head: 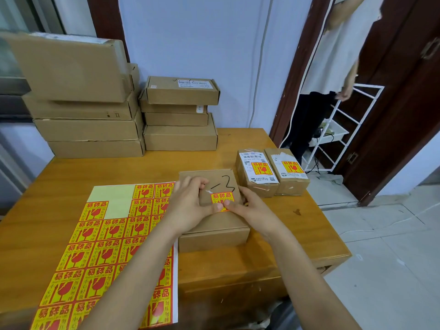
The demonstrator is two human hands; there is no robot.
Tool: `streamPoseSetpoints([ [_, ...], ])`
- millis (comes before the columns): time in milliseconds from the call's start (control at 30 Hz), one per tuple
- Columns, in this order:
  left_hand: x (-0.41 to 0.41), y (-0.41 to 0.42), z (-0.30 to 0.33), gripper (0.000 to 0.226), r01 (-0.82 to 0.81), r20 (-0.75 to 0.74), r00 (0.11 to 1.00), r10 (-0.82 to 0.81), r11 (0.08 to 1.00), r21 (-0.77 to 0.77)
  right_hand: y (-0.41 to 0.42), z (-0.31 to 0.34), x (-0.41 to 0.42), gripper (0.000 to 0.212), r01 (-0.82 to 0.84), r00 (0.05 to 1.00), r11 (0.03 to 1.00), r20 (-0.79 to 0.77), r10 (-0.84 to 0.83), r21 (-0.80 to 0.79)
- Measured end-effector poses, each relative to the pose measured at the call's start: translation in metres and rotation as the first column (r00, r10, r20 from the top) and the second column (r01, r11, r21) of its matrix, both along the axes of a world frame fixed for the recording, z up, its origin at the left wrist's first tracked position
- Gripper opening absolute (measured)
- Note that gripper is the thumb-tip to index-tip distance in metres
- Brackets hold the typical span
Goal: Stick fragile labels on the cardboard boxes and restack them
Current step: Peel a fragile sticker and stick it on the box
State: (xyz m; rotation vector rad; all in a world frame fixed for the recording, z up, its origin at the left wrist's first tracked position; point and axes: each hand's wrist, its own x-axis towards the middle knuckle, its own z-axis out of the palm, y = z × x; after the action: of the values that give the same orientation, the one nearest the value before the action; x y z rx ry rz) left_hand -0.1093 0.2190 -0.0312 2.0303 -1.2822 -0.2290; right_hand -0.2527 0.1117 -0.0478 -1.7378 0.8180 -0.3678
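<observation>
A fragile label [222,201] is being pressed onto the top of a flat cardboard box [214,210] at centre frame, just right of the sticker sheet [107,246]. The label's lower edge is covered by both thumbs, which meet tip to tip over it. The left hand [188,206] is spread over the box's left half, fingers loosely bent on the lid, thumb flat on the sticker; nothing is gripped. The right hand [250,208] is laid along the box's right edge, thumb also on the label (whether its fingers curl round the side can't be told).

The label's upper part, toward the handwritten "3", lies away from both thumbs, up-frame. So the smoothing stroke would prob. run up-frame, along the box's long axis, w/ either thumb equally near.

Two labelled boxes [271,171] are stood side by side at right of centre, just beyond the right hand, so that hand is nearer for restacking. Two unlabelled stacks [133,115] are seen at upper left, against the wall, well apart from the hands.
</observation>
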Motion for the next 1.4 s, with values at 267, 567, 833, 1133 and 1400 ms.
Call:
streamPoseSetpoints([
  [267, 0.001, 0.001, 0.001, 0.061, 0.022, -0.115, 0.993, -0.025, 0.999, -0.024, -0.001, 0.005, -0.002, 0.054, -0.079, 0.997, 0.997, -0.015, 0.079, 0.000],
  [567, 0.007, 0.010, 0.007, 0.039, 0.110, -0.277, 0.953, -0.121, 0.992, -0.053, -0.001, 0.019, -0.013, 0.030, -0.145, 0.989, 0.985, -0.010, 0.146, 0.089],
  [833, 0.002, 0.023, 0.010, 0.041, -0.084, -0.316, 0.949, 0.005, 0.968, -0.236, 0.002, 0.029, -0.020, 0.039, -0.141, 0.989, 0.979, -0.017, 0.144, 0.145],
  [1133, -0.001, 0.043, 0.019, 0.066, -0.359, -0.073, 0.930, 0.361, 0.932, 0.040, 0.016, 0.031, -0.026, 0.027, -0.022, 0.998, 0.988, -0.060, 0.031, 0.150],
  [1400, -0.012, 0.059, 0.022, 0.044, -0.198, -0.154, 0.955, 0.252, 0.933, 0.300, 0.026, 0.037, -0.026, 0.023, -0.040, 0.994, 0.994, -0.098, 0.050, 0.106],
])
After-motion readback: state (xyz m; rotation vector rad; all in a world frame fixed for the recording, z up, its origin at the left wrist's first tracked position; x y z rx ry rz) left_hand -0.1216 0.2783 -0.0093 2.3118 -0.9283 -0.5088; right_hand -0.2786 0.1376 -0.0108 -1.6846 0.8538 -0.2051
